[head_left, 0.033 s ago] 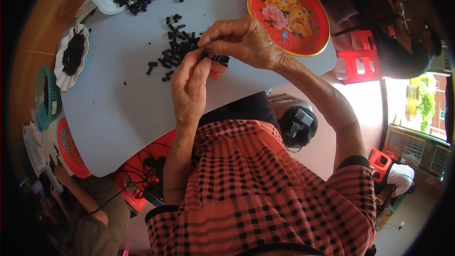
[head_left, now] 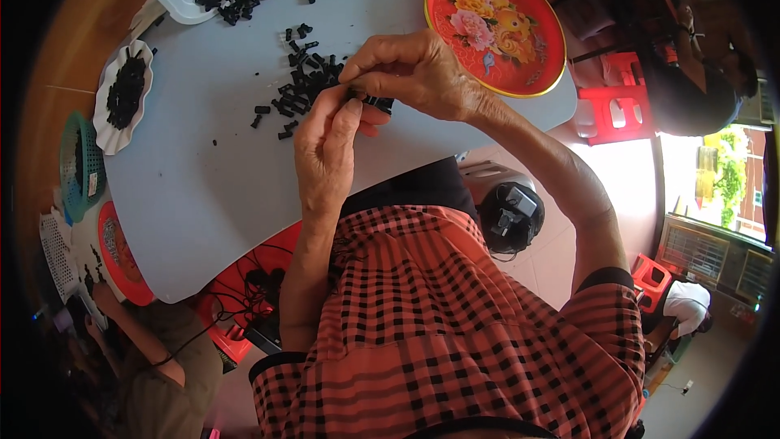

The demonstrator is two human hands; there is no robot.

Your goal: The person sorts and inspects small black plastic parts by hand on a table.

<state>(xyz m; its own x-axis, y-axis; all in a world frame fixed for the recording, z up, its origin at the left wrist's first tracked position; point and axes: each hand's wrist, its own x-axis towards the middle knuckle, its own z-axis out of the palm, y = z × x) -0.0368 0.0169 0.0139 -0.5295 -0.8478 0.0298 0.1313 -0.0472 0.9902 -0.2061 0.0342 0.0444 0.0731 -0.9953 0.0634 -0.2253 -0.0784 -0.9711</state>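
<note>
A small black plastic part [head_left: 380,103] is pinched between the fingers of my left hand [head_left: 327,146], over the table's near side. My right hand [head_left: 416,75] reaches in from the right, its thumb and forefinger closed together at the part's upper end. Whether those fingertips hold a second small piece is hidden. Just beyond my hands lies a loose pile of short black plastic parts [head_left: 301,85], some of it covered by my fingers.
On the grey table [head_left: 203,187], a white tray [head_left: 166,0] of black parts stands far left, a scalloped white dish [head_left: 107,134] at the left edge, and a red floral tray [head_left: 512,36] at right. A green basket [head_left: 91,158] and another person's arm [head_left: 138,329] are at left.
</note>
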